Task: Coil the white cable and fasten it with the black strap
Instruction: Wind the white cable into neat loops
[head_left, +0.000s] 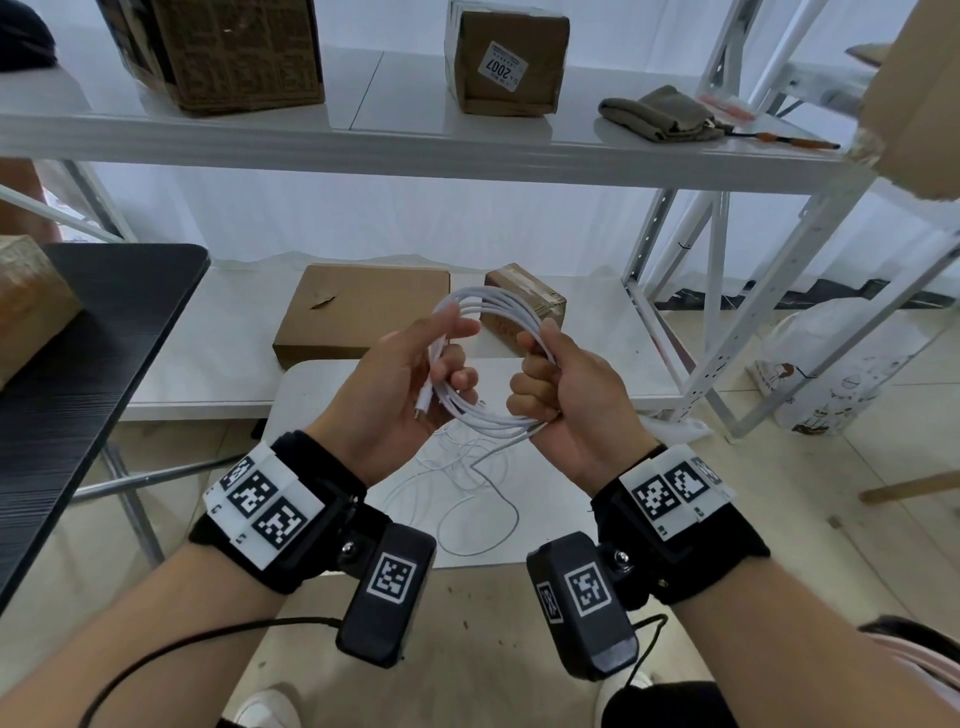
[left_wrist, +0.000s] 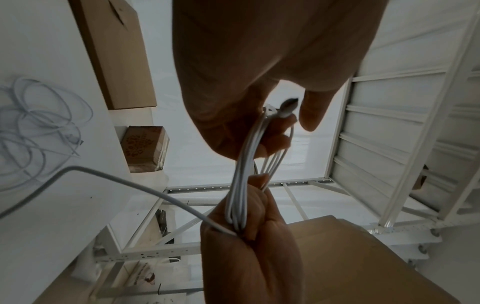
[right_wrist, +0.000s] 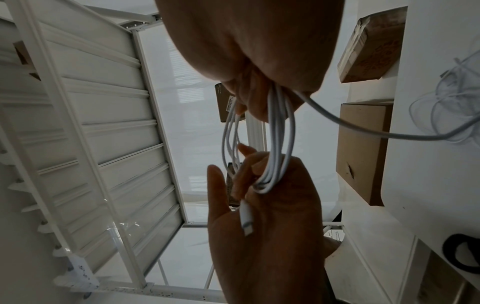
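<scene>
White cable looped between both hands, left hand fingers curled round the coil with plug end at its palm; right hand fisted on opposite side; loose cable trailing below the hands

Head looks down; wrists look close (sharing cable)
</scene>
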